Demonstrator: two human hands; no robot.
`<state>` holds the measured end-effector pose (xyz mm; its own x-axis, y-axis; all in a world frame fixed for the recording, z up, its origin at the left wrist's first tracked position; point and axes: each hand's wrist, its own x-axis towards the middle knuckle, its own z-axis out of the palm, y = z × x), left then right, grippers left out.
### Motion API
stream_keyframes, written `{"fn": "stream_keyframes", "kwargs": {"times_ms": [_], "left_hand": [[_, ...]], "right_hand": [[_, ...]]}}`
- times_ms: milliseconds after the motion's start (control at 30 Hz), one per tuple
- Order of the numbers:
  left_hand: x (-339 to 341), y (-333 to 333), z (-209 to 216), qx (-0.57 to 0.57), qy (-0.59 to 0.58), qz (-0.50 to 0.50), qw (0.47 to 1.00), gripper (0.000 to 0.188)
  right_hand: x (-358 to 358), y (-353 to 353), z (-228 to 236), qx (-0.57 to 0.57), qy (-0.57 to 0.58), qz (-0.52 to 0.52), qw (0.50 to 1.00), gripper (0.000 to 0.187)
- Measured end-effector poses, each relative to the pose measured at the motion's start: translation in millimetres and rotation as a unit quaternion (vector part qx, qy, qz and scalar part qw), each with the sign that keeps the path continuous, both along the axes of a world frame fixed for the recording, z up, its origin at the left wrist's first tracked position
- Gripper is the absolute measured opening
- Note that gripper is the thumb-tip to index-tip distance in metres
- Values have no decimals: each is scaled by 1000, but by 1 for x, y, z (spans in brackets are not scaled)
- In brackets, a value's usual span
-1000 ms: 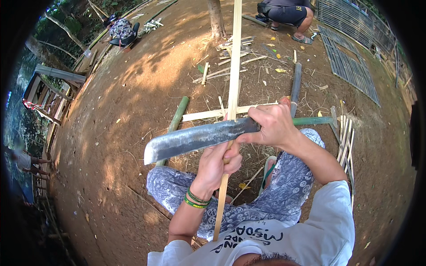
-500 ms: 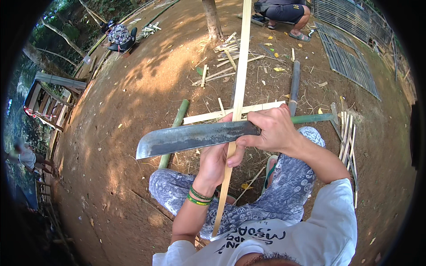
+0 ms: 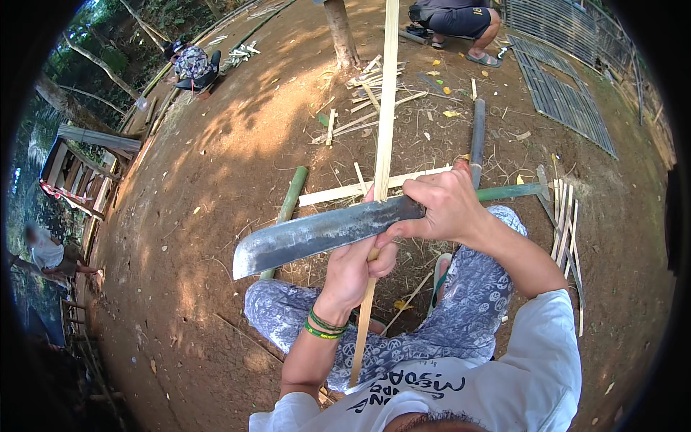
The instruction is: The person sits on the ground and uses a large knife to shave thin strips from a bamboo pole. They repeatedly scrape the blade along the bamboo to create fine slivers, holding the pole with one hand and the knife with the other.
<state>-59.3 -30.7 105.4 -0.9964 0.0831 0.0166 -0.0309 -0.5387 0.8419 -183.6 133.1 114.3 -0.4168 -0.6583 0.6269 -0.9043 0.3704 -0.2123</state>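
A long pale bamboo strip [image 3: 389, 93] runs from my lap up past the top of the view. My left hand [image 3: 353, 270] is closed round it below the blade. In my right hand [image 3: 446, 205] is a machete [image 3: 317, 232], gripped by its reddish handle, which the fingers mostly hide. The broad dark blade lies across the strip, its tip pointing left and slightly toward me. My right thumb reaches to the strip beside the blade. Beyond my hands, another pale bamboo strip [image 3: 331, 194] lies crosswise near a green bamboo pole [image 3: 291, 194].
Split strips [image 3: 565, 230] lie at my right, near a green bamboo piece [image 3: 511, 191] and a dark pole [image 3: 478, 137]. More strips [image 3: 360, 108] are scattered before a tree trunk [image 3: 340, 36]. One person [image 3: 464, 21] squats ahead; others [image 3: 194, 65] are at left. Bamboo panels [image 3: 565, 86] lie far right.
The machete has tilted, its tip dropping toward me and shifting right. My left fingers have curled more tightly round the strip. At far left, a person has moved slightly.
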Motion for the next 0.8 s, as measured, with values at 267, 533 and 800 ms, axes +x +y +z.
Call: {"fn": "stream_keyframes", "kwargs": {"times_ms": [267,533,800], "left_hand": [[7,-6,-9,4,-12,-5,1000,32],[9,-6,-13,17,-16,4,1000,27],[42,-1,-22,28,-3,-40,999,44]], "right_hand": [[-4,-1,-6,-18,36,3,999,72],[-7,-4,-11,-19,53,-16,998,72],[-62,22,10,-132,-126,-193,964,77]]}}
